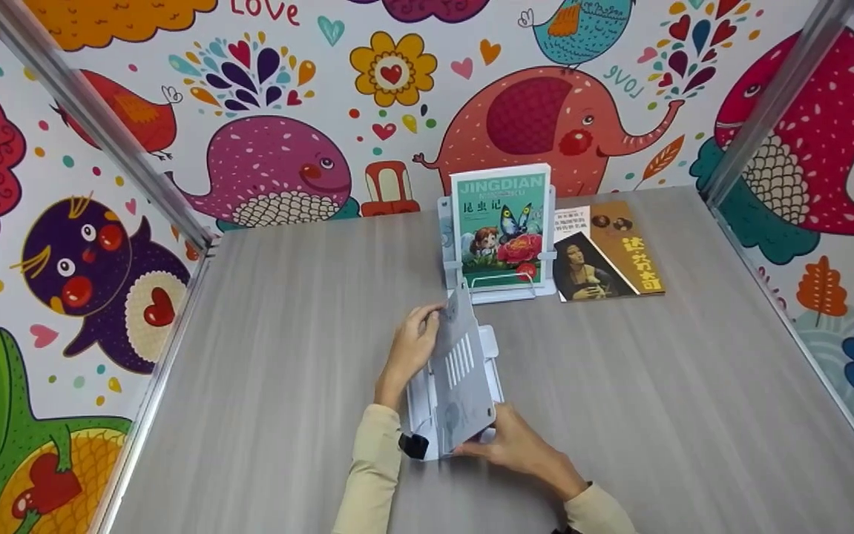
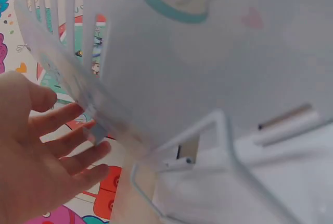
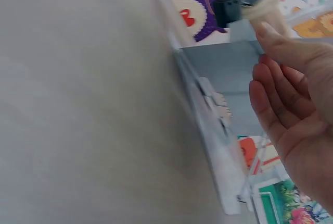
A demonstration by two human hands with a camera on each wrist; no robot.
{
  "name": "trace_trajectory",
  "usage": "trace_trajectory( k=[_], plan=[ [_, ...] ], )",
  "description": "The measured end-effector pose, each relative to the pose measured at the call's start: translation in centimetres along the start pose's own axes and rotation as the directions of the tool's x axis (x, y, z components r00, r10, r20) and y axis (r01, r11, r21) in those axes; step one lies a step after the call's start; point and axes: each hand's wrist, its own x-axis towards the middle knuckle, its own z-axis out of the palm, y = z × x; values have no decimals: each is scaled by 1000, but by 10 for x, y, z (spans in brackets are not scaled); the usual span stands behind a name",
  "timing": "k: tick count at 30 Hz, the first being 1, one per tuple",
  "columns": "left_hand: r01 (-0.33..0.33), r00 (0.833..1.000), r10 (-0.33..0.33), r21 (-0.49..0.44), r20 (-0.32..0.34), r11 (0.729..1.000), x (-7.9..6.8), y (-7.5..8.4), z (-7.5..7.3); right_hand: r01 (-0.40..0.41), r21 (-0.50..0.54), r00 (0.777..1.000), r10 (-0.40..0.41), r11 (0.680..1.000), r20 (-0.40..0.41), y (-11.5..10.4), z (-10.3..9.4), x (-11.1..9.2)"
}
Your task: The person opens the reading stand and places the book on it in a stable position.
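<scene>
A white book stand (image 1: 459,363) with a slotted back panel stands between the two hands on the table, its panel raised at an angle from the base. In the left wrist view its inner face shows a printed picture and a bent wire holder (image 2: 225,140). My left hand (image 1: 413,347) is at the panel's far edge; in the left wrist view its fingers (image 2: 78,159) are spread and loosely straight beside that edge. At the near end my right hand (image 1: 512,443) pinches the panel's corner between thumb and fingers (image 3: 276,91).
Behind, a green-covered book (image 1: 501,230) stands upright on another white book stand (image 1: 447,256). To its right a brown and white book (image 1: 608,252) lies flat. Printed cartoon walls (image 1: 278,170) and metal posts (image 1: 100,111) border the grey table (image 1: 286,334).
</scene>
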Motion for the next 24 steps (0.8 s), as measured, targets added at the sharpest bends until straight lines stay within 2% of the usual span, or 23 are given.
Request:
trace_trajectory(
  k=[5, 14, 20, 24],
  plan=[
    [42, 998, -42, -12, 40, 999, -2, -10, 0, -1, -32, 1000, 1, 999, -1, 6, 3, -3],
    [40, 998, -39, -36, 43, 999, -2, -18, -9, 46, -84, 999, -47, 995, -20, 6, 0, -7],
    [58, 998, -59, -47, -12, 997, -10, -25, -27, -55, -61, 996, 50, 997, -76, 4, -16, -15],
    [52, 997, -54, -44, -52, 998, -19, -31, -42, -138, -46, 978, 129, 989, -161, -9, -34, -13]
  ],
)
